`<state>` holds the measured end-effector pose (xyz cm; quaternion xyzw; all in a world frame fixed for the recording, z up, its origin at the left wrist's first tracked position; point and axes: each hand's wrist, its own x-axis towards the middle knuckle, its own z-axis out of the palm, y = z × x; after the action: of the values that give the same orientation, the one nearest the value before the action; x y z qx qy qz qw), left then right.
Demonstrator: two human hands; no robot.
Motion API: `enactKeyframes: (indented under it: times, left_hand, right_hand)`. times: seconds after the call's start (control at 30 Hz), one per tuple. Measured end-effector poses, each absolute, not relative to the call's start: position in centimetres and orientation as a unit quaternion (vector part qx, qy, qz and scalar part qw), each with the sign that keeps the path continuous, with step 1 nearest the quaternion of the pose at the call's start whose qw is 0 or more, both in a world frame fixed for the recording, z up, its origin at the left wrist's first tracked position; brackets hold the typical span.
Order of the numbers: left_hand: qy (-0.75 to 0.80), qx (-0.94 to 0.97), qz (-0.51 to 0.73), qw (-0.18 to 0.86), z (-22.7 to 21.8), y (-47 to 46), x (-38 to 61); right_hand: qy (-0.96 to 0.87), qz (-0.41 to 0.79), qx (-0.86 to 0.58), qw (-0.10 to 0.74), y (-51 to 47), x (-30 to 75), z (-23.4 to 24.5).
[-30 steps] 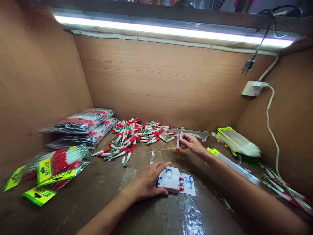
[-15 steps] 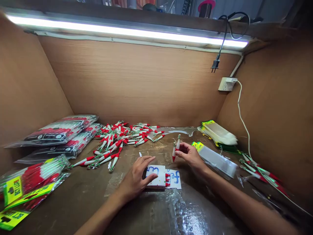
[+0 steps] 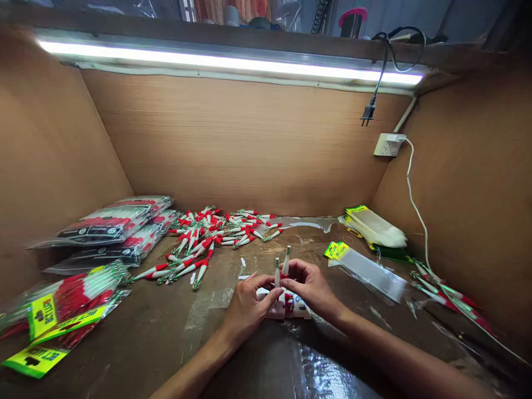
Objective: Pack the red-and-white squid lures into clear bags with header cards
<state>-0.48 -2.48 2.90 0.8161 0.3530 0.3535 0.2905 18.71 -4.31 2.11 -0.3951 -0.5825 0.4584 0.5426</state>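
Note:
Two red-and-white squid jigs with green hook ends stand upright above a small white box (image 3: pixel 274 316) with blue handwriting. My left hand (image 3: pixel 247 305) pinches one squid jig (image 3: pixel 277 270) between thumb and fingers. Beside it, my right hand (image 3: pixel 310 285) grips the other squid jig (image 3: pixel 285 262), red end down. Red tips of more jigs show at the box's opening, next to a white card flap (image 3: pixel 305 313) with blue writing. My fingers partly cover the box.
A loose heap of squid jigs (image 3: pixel 208 238) lies at the back left. Filled packs (image 3: pixel 108 224) and yellow-labelled bags (image 3: pixel 70 310) are at the left. Flat clear bags (image 3: pixel 369 274) and a bag stack (image 3: pixel 376 227) sit right. A white cable (image 3: pixel 411 188) hangs at the right wall.
My right hand has brought the jigs left and over the box. My left hand has moved right from the box and now holds one of the two jigs. The view has shifted slightly.

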Motion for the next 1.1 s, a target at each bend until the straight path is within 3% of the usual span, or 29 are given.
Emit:
enactKeyframes:
  times: [0.13, 0.3, 0.43, 0.73, 1.1]
  left_hand:
    - [0.368, 0.787, 0.375, 0.324, 3.0, -2.1, -0.9]
    - [0.454, 0.756, 0.408, 0.237, 2.9, 0.3, -3.1]
    - [0.512, 0.770, 0.357, 0.133, 3.0, 2.2, -5.3]
    - [0.520, 0.817, 0.246, 0.030, 1.6, 3.6, -6.5]
    - [0.525, 0.823, 0.218, 0.000, 1.1, 3.7, -6.5]
  right_hand:
    - [-0.576, 0.461, -0.418, 0.531, -4.6, 18.7, 2.0]
    - [-0.526, 0.533, -0.425, 0.508, -5.4, 20.2, 1.8]
    - [-0.507, 0.547, -0.434, 0.505, -6.3, 21.7, 1.2]
    - [-0.498, 0.558, -0.420, 0.514, -6.6, 22.6, 0.8]
    - [-0.501, 0.559, -0.428, 0.503, -6.8, 22.6, 1.0]
